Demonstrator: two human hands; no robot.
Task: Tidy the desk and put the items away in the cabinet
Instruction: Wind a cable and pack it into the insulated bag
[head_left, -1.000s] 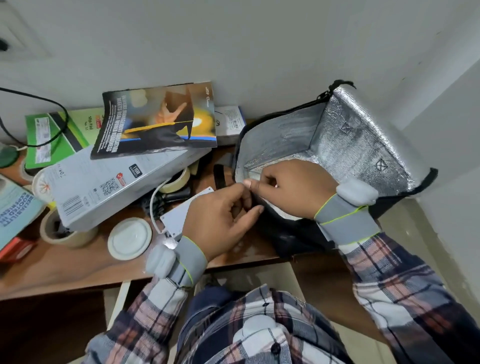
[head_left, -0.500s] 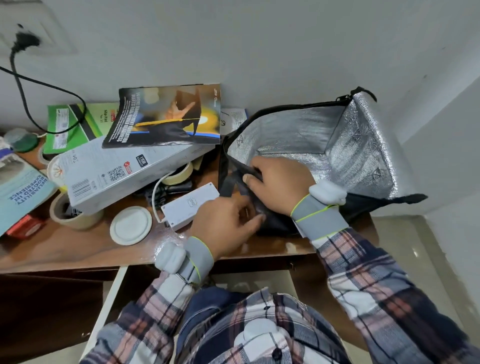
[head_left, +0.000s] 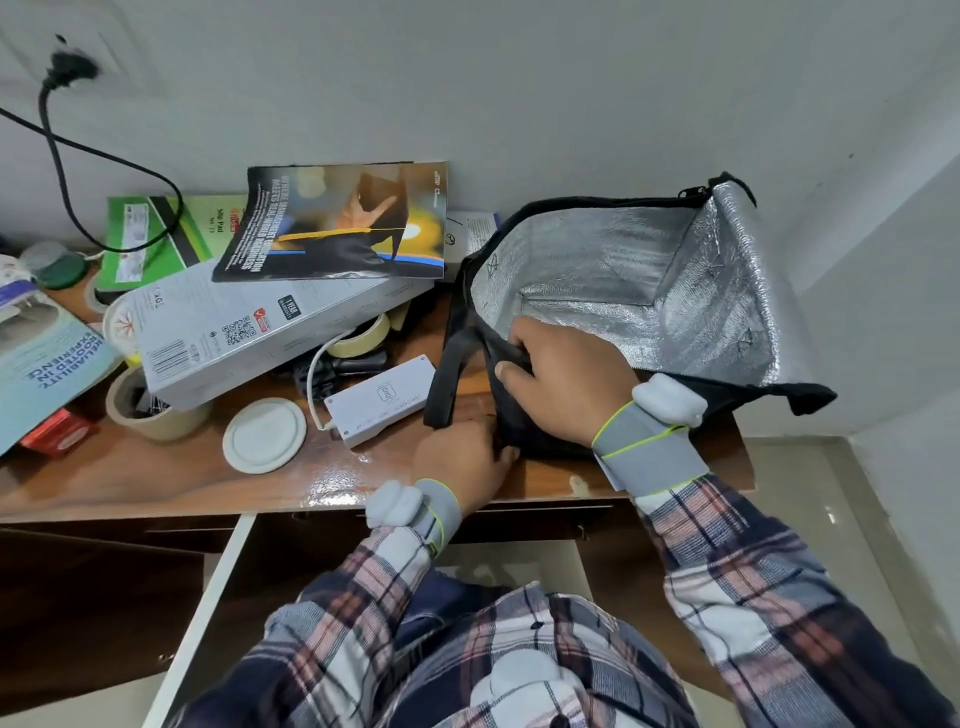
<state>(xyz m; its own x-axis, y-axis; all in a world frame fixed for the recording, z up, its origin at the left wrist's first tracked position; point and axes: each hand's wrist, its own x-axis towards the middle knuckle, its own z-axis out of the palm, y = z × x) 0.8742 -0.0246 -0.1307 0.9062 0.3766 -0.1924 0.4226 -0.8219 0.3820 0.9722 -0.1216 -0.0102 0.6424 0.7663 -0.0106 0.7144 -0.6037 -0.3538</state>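
A black insulated bag (head_left: 649, 270) with silver foil lining lies open on its side at the right end of the wooden desk (head_left: 156, 478). My right hand (head_left: 566, 379) grips the bag's near black rim, fingers curled over the edge. My left hand (head_left: 462, 457) holds the bag's lower front fabric by the desk's front edge; its fingertips are hidden under the cloth. The bag's black strap (head_left: 452, 374) hangs in a loop to the left of my hands.
Left of the bag lie a white adapter box (head_left: 382, 400), a round white lid (head_left: 265, 435), tape rolls (head_left: 363, 338), a long white carton (head_left: 249, 332) with a magazine (head_left: 343, 223) on it, green pads (head_left: 156, 234) and a booklet (head_left: 47, 364). An open drawer (head_left: 218, 597) sits below the desk.
Both hands moved lower along the bag's front, from pinching something at the opening to gripping the rim and lower fabric. The bag's mouth has spread wider.
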